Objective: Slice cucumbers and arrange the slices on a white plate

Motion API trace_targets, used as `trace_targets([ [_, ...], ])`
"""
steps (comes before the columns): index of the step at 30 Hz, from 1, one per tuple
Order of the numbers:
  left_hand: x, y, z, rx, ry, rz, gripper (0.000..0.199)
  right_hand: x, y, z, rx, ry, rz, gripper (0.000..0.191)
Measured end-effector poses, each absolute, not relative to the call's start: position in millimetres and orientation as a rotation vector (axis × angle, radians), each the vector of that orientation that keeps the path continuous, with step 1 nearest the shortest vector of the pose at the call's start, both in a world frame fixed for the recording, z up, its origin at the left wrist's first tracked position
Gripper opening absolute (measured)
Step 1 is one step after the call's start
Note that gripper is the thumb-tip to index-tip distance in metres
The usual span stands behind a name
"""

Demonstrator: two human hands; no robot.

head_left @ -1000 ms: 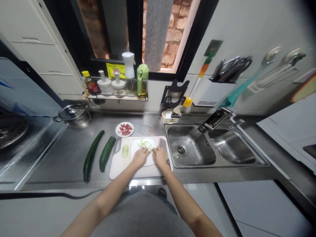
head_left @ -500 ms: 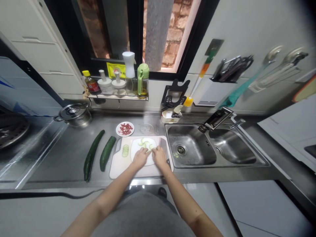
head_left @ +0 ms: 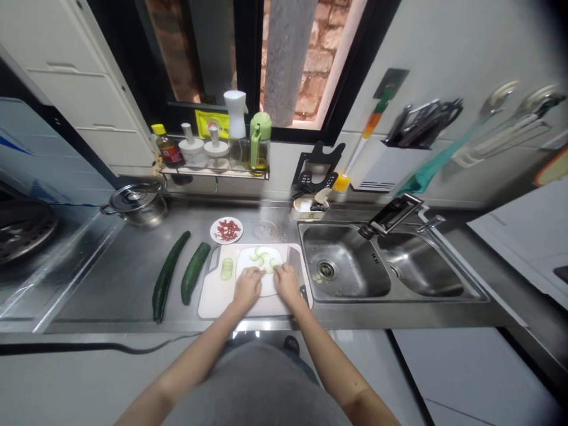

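A squarish white plate [head_left: 267, 290] lies on the cutting board [head_left: 215, 303], with several pale green cucumber slices [head_left: 258, 257] arranged towards its far side. My left hand [head_left: 247, 286] is over the plate's left part, fingers curled together; what they hold, if anything, is too small to make out. Over the right part, my right hand [head_left: 286, 280] pinches at a cucumber slice near the arranged ones, its fingertips partly hiding it. A stack of overlapping cucumber rounds [head_left: 226, 269] rests on the board left of the plate. The knife [head_left: 293, 258] lies along the board's right side, partly behind my right hand.
Two whole cucumbers, one long [head_left: 170, 277] and one shorter [head_left: 195, 273], lie left of the board. Behind it are a small plate of chopped red pieces [head_left: 226, 230] and a clear dish [head_left: 265, 229]. A lidded pot [head_left: 138, 204] stands back left; a double sink [head_left: 346, 293] adjoins right.
My left hand has drawn slightly left, away from the right hand, widening the gap between them. The right hand stays near the same slices. The whole view has shifted slightly.
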State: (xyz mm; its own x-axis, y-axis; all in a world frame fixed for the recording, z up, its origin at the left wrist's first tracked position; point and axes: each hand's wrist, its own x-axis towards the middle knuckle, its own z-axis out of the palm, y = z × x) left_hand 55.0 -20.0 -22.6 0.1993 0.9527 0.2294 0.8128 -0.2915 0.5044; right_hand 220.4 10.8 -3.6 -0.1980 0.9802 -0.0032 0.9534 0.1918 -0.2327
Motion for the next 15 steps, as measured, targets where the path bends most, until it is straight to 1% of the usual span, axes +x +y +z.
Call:
trace_targets([
  [3, 38, -30, -25, 2.094, 1.773, 0.81, 0.039, 223, 4, -4, -1.832, -2.281, 0.254, 0.025],
  [7, 8, -40, -24, 1.861, 2.045, 0.806, 0.036, 228, -8, -5, -1.734, -2.222, 0.21, 0.025],
  [11, -17, -45, -20, 1.587, 2.352, 0.68, 0.035, 231, -16, -7, -1.681, -2.164, 0.177, 0.026],
  [15, -28, -45, -17, 1.478, 2.473, 0.514, 0.037, 229, -18, -8, -1.645, -2.149, 0.165, 0.028],
])
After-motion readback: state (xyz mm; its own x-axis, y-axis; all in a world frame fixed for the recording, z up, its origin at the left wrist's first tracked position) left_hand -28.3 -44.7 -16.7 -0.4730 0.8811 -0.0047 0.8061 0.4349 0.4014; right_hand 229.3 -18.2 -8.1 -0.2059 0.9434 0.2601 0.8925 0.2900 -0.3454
